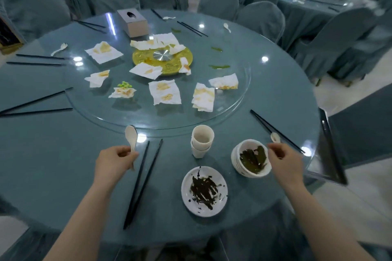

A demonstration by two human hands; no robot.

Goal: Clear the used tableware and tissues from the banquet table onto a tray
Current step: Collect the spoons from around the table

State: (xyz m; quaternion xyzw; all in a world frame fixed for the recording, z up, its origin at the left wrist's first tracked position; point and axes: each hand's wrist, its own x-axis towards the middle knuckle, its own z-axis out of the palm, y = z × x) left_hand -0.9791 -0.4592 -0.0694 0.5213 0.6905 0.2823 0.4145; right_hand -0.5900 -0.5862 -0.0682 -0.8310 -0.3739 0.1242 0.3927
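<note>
My left hand (pixel 113 162) grips the handle of a white spoon (pixel 131 136), its bowl pointing away from me. My right hand (pixel 285 160) pinches the handle of a second white spoon (pixel 275 137) just right of a stack of white bowls (pixel 251 158) holding dark green leftovers. Stacked white cups (pixel 202 141) stand left of the bowls. A white plate (pixel 204 191) smeared with dark sauce lies nearest me. A pair of black chopsticks (pixel 142 183) lies between my hands. Several stained tissues (pixel 165 92) are scattered on the glass turntable (pixel 241 99).
A dark tray (pixel 331 146) sits on a chair at the table's right edge. A tissue box (pixel 132 22) stands at the far side. More chopstick pairs (pixel 36 105) and spoons (pixel 60 48) ring the table. Covered chairs (pixel 261 20) surround it.
</note>
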